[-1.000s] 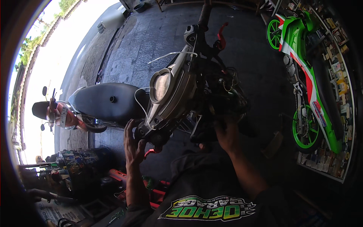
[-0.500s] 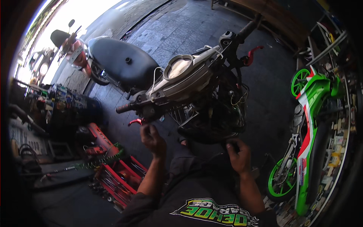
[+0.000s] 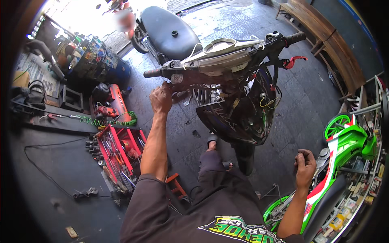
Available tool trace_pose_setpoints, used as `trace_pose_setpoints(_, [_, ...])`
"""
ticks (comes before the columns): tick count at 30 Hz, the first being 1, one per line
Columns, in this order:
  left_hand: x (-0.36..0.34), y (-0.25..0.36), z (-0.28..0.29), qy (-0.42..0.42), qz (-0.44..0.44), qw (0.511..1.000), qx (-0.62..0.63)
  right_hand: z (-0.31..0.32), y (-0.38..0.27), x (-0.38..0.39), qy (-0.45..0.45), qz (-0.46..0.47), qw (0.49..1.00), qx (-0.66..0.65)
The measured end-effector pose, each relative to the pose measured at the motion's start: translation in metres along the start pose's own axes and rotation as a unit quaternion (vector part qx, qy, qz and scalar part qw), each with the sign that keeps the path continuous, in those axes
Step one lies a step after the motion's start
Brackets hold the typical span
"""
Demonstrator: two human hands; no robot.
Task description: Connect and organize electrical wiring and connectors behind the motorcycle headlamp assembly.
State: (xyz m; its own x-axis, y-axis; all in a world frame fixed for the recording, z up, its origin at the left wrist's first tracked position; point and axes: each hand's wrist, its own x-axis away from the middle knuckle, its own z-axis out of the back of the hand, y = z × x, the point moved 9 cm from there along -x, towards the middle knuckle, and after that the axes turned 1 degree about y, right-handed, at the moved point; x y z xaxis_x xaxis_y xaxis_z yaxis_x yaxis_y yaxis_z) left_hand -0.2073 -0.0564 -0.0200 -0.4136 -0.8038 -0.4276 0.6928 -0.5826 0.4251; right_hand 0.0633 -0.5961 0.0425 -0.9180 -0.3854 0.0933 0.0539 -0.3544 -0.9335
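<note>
Wires (image 3: 267,103) are hanging uncovered; the left hand (image 3: 161,98) is sitting below the handlebar grip (image 3: 153,73), hold unclear; the right hand (image 3: 305,165) is hanging loosely clenched.

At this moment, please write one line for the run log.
left hand: near left handlebar grip, contact unclear | right hand: curled, nothing visibly held | red tool tray: at person's left

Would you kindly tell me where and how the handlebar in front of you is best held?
Probably by its left grip and right grip together, coming in from the outer ends: both are dark, rounded sleeves jutting outward beyond the pale instrument housing. A red lever sits beside the right one.
</note>
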Motion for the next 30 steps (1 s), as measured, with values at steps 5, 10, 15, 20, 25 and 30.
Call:
trace_pose_setpoints(5, [0.023, 0.017, 0.013, 0.001, -0.024, 0.998, -0.055, -0.007, -0.007, -0.015, -0.013, 0.012, 1.000, -0.025])
trace_pose_setpoints(10, [0.055, 0.029, 0.038, -0.020, 0.076, 0.995, -0.061, 0.002, 0.001, -0.025, -0.031, -0.012, 0.999, -0.030])
trace_pose_setpoints(15, [0.081, 0.087, 0.069, 0.022, 0.109, 0.994, -0.017, 0.017, 0.010, -0.039, -0.029, -0.025, 0.999, -0.028])
trace_pose_setpoints(20, [0.088, 0.115, 0.076, 0.043, 0.100, 0.994, -0.031, -0.006, -0.008, -0.060, -0.065, -0.040, 0.997, -0.009])
trace_pose_setpoints(25, [0.085, 0.110, 0.072, 0.067, 0.119, 0.989, -0.052, -0.071, -0.045, -0.090, -0.157, 0.007, 0.988, -0.014])
trace_pose_setpoints(30, [0.085, 0.119, 0.072, 0.121, 0.055, 0.990, -0.054, -0.141, -0.062, -0.115, -0.242, 0.049, 0.969, 0.029])
